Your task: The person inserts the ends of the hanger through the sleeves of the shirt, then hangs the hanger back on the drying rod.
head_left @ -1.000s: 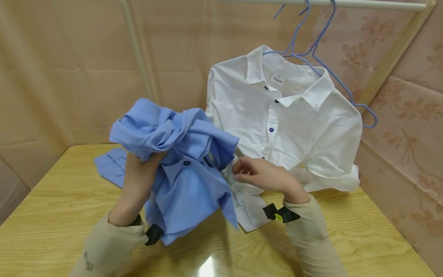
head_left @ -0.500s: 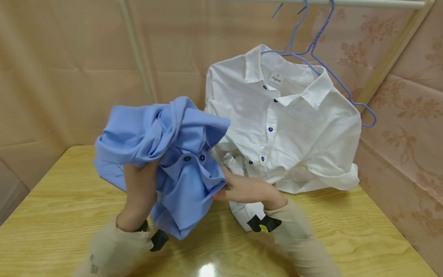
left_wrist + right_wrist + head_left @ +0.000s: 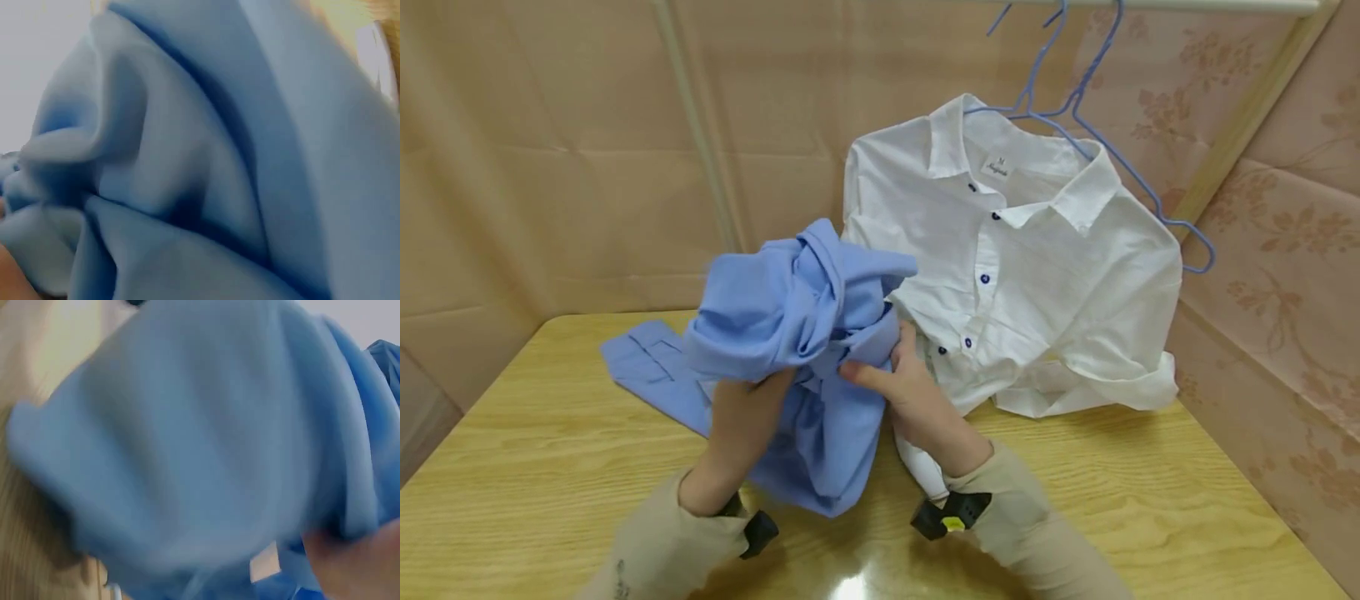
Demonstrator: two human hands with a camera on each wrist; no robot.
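A light-blue button shirt (image 3: pixel 767 308) is bunched up between both hands over the table in the head view. My left hand (image 3: pixel 741 433) grips it from below on the left, its fingers hidden under the folds. On the right side my right hand (image 3: pixel 917 400) pinches the cloth, thumb on the front and fingers behind. One flat part of the shirt trails onto the table at left. Blue cloth (image 3: pixel 187 162) fills most of the left wrist view. In the right wrist view, blurred folds of the shirt (image 3: pixel 194 437) cover the middle, with part of the hand (image 3: pixel 362 562) at lower right.
Behind the right hand, a white shirt (image 3: pixel 1037 275) with dark buttons leans over the wooden table (image 3: pixel 497 467). Blue hangers (image 3: pixel 1078 100) hang from a white rail (image 3: pixel 1210 7), partly inside its collar. Peach curtains (image 3: pixel 602 167) close off the back.
The right hand has come left from the white shirt to the blue shirt and now holds its edge. The left hand and the blue bundle have shifted slightly right.
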